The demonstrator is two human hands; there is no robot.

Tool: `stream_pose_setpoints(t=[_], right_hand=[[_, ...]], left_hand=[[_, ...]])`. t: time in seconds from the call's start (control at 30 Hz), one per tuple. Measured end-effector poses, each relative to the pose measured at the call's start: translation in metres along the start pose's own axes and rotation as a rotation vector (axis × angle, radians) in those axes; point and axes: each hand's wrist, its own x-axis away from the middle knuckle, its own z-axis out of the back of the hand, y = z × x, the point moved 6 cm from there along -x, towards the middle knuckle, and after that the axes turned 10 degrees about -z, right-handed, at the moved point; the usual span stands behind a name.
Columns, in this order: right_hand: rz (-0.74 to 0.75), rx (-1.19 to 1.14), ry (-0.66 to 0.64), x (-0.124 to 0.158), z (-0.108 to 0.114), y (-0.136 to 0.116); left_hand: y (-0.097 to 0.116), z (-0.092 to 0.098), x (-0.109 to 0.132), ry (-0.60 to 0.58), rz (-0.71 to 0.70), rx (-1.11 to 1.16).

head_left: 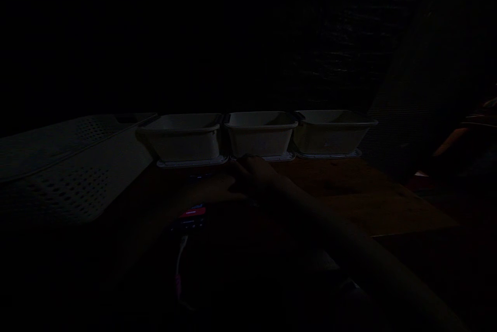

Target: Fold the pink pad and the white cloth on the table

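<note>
In near darkness, my right hand [258,169] rests over the wooden table just in front of the middle white tub [261,141]. My left hand [222,188] is close beside it and seems to touch or overlap it. The fingers of both hands are too dark to make out, and whether they hold anything does not show. Below my left forearm lies a phone [190,219] with a lit screen and a white cable [179,260] plugged into its near end.
The left tub [188,145] and right tub [332,138] flank the middle one, with pale lids or trays beneath all three. A white perforated basket [116,166] stands at the left. The table [380,200] ends at the right, where part of another person's arm [450,141] shows dimly.
</note>
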Motion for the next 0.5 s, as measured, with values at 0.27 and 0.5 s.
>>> stream_pose_setpoints(t=[0.27, 0.5], right_hand=[[-0.071, 0.134, 0.025, -0.003, 0.001, 0.011], [0.012, 0.281, -0.124, -0.002, -0.015, 0.021]], left_hand=[[-0.002, -0.002, -0.001, -0.057, -0.016, -0.135], [0.008, 0.001, -0.003, -0.065, -0.085, -0.128]])
